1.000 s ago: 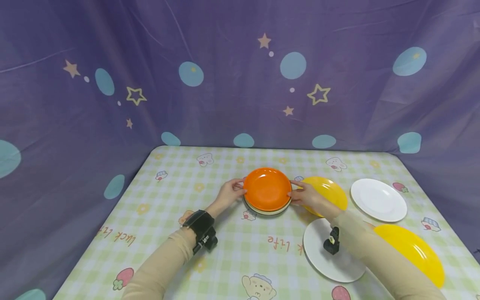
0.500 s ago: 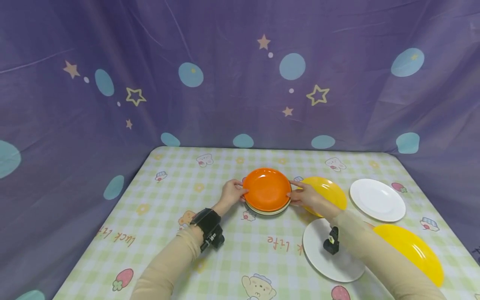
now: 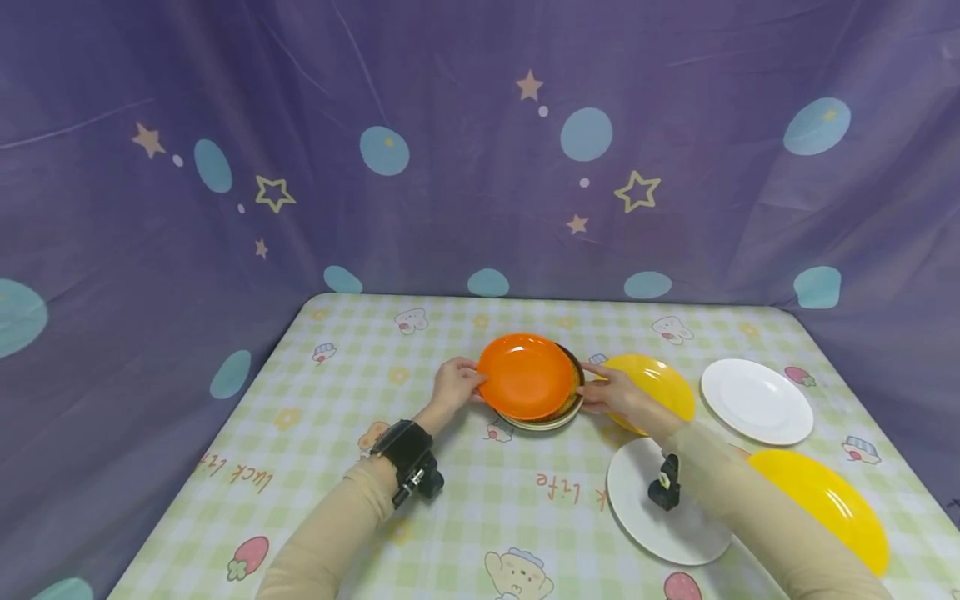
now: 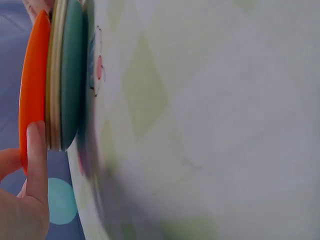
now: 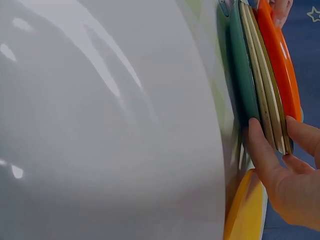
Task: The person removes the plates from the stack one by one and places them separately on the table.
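Observation:
An orange plate (image 3: 525, 377) lies on top of a stack of plates, shifted left so that part of a dark, patterned plate (image 3: 576, 392) shows at the right. My left hand (image 3: 456, 385) pinches the orange plate's left rim. In the left wrist view the orange plate (image 4: 34, 85) stands off from the pale plates and the green bottom plate (image 4: 73, 75). My right hand (image 3: 613, 395) holds the right edge of the stack. In the right wrist view its fingers (image 5: 262, 145) touch the green plate and the pale ones (image 5: 267, 90).
Right of the stack lie a yellow plate (image 3: 654, 385) and a white plate (image 3: 757, 402). Nearer are another white plate (image 3: 637, 508), partly under the right forearm, and a yellow plate (image 3: 832, 508). A checked cloth (image 3: 420, 533) covers the table, with a purple curtain (image 3: 465, 225) behind.
The orange plate has slid a little left with my left hand, uncovering the right part of the plate beneath. My right hand has stayed at the stack's right edge.

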Demonstrator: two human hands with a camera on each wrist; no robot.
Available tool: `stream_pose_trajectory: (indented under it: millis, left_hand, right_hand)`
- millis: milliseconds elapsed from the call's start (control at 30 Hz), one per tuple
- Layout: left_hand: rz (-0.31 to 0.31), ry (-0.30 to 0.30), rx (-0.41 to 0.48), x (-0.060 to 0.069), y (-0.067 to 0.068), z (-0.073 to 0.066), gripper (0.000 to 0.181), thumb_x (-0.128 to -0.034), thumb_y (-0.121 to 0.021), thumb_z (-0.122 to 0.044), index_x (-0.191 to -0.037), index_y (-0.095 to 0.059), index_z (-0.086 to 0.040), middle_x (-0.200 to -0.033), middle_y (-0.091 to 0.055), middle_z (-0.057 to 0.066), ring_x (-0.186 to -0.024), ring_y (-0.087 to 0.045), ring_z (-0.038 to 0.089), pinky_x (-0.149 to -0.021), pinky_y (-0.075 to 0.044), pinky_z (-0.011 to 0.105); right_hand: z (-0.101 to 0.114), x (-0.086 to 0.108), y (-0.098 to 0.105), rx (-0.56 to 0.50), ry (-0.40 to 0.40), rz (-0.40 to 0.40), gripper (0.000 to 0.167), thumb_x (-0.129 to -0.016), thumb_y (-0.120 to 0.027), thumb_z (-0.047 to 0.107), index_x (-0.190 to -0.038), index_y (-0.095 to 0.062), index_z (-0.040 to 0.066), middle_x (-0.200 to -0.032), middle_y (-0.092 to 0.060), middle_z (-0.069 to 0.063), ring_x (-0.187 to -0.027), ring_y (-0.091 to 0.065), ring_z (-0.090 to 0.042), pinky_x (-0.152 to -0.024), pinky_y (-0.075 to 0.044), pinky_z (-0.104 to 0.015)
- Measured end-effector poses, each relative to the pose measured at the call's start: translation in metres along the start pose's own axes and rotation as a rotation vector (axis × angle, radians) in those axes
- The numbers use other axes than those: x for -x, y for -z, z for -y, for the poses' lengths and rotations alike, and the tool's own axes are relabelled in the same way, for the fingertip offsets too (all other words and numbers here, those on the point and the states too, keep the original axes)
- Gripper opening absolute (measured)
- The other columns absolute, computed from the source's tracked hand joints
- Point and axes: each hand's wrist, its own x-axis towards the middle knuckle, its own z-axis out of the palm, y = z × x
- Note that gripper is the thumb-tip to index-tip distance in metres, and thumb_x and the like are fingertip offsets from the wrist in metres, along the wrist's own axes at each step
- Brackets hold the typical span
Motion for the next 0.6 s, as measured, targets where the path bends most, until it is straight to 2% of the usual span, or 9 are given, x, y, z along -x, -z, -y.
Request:
stream_pose_trajectory:
  millis: [233, 400, 600]
  left_hand:
    - [-0.062, -0.01, 0.056, 0.002, 0.015, -0.002, 0.022, -0.0794, -0.061, 0.0, -0.099, -0.054, 0.007, -0.075, -0.064, 0.018, -0.043, -0.056, 0.011, -0.056, -0.055, 0.041]
    - [-0.108, -0.002, 0.089, 0.002, 0.031, -0.001, 0.023, -0.0791, -0.062, 0.0, -0.1, -0.055, 0.008, -0.076, -0.065, 0.018, -0.044, -0.056, 0.009, -0.056, -0.055, 0.04]
    - [-0.131, 0.022, 0.12, 0.004, 0.052, -0.001, 0.025, -0.0791, -0.062, -0.001, -0.101, -0.055, 0.009, -0.077, -0.066, 0.015, -0.047, -0.056, 0.008, -0.061, -0.055, 0.04]
  right_hand:
    - [-0.001, 0.0, 0.001, -0.001, 0.024, 0.018, 0.063, -0.087, -0.048, -0.006, -0.14, -0.015, -0.001, -0.113, -0.053, -0.029, -0.082, -0.061, -0.018, -0.086, -0.047, -0.043]
    - [-0.003, -0.003, 0.0, -0.023, 0.031, 0.017, 0.063, -0.086, -0.048, -0.009, -0.14, -0.015, -0.002, -0.106, -0.055, -0.026, -0.082, -0.061, -0.019, -0.084, -0.049, -0.041]
    - [-0.003, -0.003, 0.0, -0.014, 0.018, 0.003, 0.063, -0.086, -0.047, -0.008, -0.14, -0.014, -0.002, -0.117, -0.044, -0.037, -0.081, -0.061, -0.02, -0.083, -0.049, -0.041]
